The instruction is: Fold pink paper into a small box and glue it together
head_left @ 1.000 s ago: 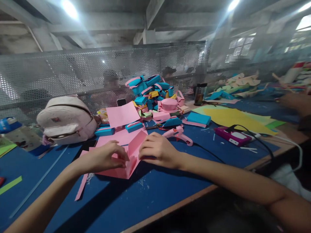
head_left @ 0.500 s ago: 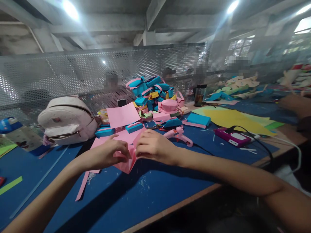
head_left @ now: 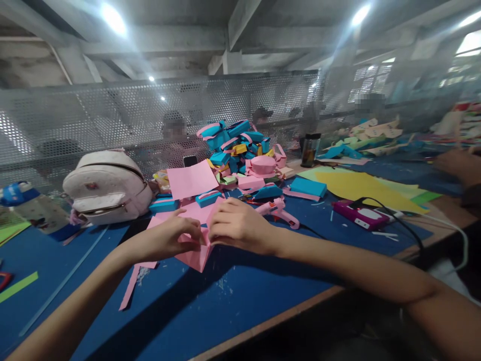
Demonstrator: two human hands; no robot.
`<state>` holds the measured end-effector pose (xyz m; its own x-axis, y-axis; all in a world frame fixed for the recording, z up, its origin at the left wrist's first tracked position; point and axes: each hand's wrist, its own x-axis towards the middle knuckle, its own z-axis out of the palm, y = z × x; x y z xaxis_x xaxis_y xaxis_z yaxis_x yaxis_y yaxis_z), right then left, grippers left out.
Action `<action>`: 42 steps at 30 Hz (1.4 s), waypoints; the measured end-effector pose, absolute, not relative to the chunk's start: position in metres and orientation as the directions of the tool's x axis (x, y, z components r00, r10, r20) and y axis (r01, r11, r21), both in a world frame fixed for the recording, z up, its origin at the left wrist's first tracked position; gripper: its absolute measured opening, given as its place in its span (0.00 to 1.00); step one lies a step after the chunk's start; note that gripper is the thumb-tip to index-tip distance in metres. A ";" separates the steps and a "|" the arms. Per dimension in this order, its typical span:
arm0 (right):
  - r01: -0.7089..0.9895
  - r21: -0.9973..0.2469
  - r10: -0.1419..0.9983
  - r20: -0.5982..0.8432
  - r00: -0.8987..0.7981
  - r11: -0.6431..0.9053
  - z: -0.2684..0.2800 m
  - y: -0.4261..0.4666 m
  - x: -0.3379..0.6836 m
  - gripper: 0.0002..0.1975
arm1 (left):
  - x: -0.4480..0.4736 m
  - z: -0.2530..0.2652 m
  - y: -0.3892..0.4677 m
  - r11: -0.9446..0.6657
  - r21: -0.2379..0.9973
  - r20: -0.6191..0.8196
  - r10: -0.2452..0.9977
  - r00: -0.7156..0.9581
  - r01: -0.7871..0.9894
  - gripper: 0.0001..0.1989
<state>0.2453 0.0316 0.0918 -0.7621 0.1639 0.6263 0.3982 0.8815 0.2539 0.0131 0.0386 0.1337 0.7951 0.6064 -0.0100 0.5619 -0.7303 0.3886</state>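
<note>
Hands closer together than a second ago, on pink paper.

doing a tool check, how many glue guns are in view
1: the pink glue gun, lying on the blue table beyond the right hand. Others may be hidden behind the pile.

Craft workshop — glue gun, concrete beams
</note>
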 end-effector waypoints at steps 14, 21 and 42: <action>0.416 0.261 0.168 0.638 -0.752 0.871 0.092 0.032 0.244 0.10 | 0.014 0.136 0.038 -0.745 0.369 -0.056 0.580 0.813 0.556 0.08; 0.420 0.319 0.147 0.622 -0.769 0.850 0.092 0.031 0.245 0.10 | 0.014 0.133 0.038 -0.756 0.340 -0.045 0.581 0.813 0.559 0.07; 0.469 0.336 0.198 0.600 -0.775 0.817 0.094 0.025 0.240 0.07 | 0.019 0.130 0.035 -0.723 0.322 -0.054 0.631 0.774 0.612 0.09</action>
